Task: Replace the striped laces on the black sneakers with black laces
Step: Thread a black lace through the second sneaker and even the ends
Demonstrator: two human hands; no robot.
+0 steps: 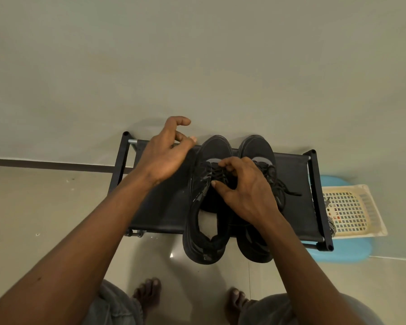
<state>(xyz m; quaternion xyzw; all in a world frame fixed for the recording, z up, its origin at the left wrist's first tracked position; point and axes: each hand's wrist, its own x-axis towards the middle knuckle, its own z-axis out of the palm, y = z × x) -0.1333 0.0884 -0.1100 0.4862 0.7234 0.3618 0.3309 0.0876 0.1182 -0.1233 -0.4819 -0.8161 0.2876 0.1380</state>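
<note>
My right hand (244,191) pinches the black lace (220,174) over the tongue of the middle sneaker (204,231), thumb and fingers curled tight on it; my left hand (164,151) hovers just left of that shoe's toe, fingers loosely curled, and I see nothing in them. The 2 sneakers sit side by side on the black fabric rack (164,207), toes at its far edge by the wall (197,55), heels overhanging its near edge; the second sneaker (258,148) touches the first on its right, its black lace end trailing toward the rack's right end. The rack's left half is bare fabric. A striped lace (331,225) hangs at the right end, beside a cream basket (352,209) on a blue stool (338,254); pale tiled floor (45,207) lies around.
</note>
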